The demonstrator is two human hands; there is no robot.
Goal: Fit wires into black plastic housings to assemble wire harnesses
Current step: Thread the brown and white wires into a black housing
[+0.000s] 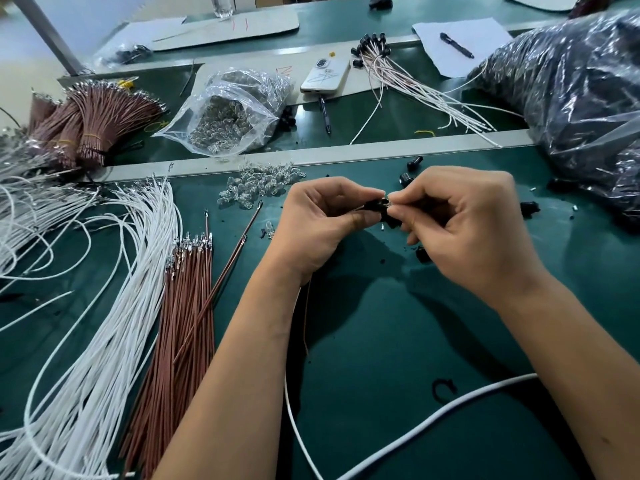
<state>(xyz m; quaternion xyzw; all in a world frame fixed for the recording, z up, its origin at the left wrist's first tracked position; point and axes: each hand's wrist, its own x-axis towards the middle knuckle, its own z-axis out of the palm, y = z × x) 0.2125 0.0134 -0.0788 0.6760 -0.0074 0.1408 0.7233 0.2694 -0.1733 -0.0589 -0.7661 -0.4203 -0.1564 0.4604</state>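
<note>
Both hands meet just above the green desk (381,341), right in the middle of the view. The left hand (322,223) curls its fingers round a small black housing (375,206), thumb and forefinger pinching it. The right hand (457,220) comes in from the other side, fingertips pinched tight on something tiny at the housing's mouth; what exactly it pinches is too small to tell. A thin brown wire (306,320) hangs down below the left wrist. Left of the arms lie a sheaf of brown wires (187,306) and, beside it, a big sweep of white wires (114,289). A heap of clear LEDs (256,187) sits just beyond the left hand. Loose black housings (410,171) dot the desk near the right hand.
</note>
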